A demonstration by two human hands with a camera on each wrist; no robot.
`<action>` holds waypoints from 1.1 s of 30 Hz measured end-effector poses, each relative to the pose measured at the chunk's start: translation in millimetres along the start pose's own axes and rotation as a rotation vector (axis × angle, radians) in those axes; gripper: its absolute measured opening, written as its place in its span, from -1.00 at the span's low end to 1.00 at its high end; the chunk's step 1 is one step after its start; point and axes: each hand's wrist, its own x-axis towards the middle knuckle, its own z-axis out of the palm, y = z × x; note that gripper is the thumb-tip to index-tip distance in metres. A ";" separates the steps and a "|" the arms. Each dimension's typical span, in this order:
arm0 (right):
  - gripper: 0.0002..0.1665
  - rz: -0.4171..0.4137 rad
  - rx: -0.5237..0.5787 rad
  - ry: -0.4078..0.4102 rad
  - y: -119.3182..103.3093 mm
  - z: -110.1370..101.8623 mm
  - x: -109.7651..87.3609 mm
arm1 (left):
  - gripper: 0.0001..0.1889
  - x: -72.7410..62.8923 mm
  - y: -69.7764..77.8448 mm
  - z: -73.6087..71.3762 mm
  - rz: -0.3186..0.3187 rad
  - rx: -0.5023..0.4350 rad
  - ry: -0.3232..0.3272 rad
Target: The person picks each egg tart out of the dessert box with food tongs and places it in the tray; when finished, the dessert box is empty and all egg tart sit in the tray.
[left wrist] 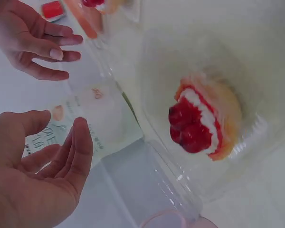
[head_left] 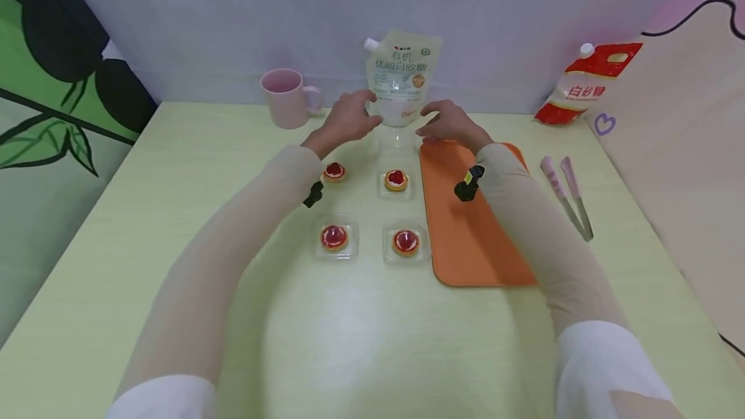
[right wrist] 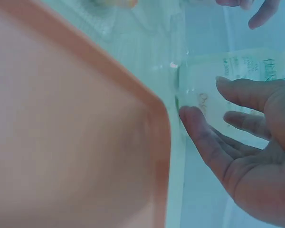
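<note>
A pale sugar pouch [head_left: 401, 79] with a white spout stands upright at the far edge of the table. My left hand [head_left: 352, 116] is at its lower left, fingers spread in a loose curve and nothing between them. On the other side, my right hand [head_left: 449, 123] hovers with thumb and fingers apart, also holding nothing. Between the hands rises the clear raised lid [head_left: 397, 139] of a plastic box, in front of the pouch. That box holds a cherry tart [head_left: 396, 180] with white cream, seen close in the left wrist view as a berry-topped tart [left wrist: 199, 121].
Nearer me lie two clear boxes with tarts [head_left: 334, 238] [head_left: 405, 242]; another tart [head_left: 334, 172] is partly behind my left forearm. An orange tray [head_left: 471, 231] lies under my right arm. Around are a pink mug [head_left: 283, 99], a red sugar bag [head_left: 584, 86] and pink-handled tongs [head_left: 573, 193].
</note>
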 end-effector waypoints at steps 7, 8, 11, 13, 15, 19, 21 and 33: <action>-0.21 -0.113 0.046 0.029 -5.6 2.4 -20.1 | -0.56 -38.4 -2.6 -7.1 0.177 -0.198 0.102; -0.21 -0.134 0.049 0.034 -7.0 3.7 -24.7 | -0.58 -46.2 -3.4 -8.2 0.187 -0.222 0.106; -0.21 -0.192 0.065 0.035 -10.6 9.0 -39.1 | -0.63 -70.0 -10.2 -9.1 0.215 -0.270 0.093; -0.21 -0.221 0.067 0.022 -13.7 14.3 -47.8 | -0.65 -85.7 -18.1 -7.4 0.218 -0.296 0.071; -0.22 -0.245 0.068 0.002 -16.7 19.9 -56.2 | -0.66 -100.3 -27.6 -4.8 0.226 -0.311 0.046; -0.25 -0.293 0.048 -0.029 -22.8 32.8 -69.8 | -0.64 -125.3 -47.5 0.9 0.236 -0.323 0.004; -0.25 -0.325 0.030 -0.042 -26.2 40.0 -76.7 | -0.62 -135.2 -57.3 3.0 0.248 -0.320 -0.019; -0.22 -0.537 -0.215 -0.181 -46.6 93.6 -100.0 | -0.23 -164.9 -103.2 -4.8 0.130 -0.340 -0.299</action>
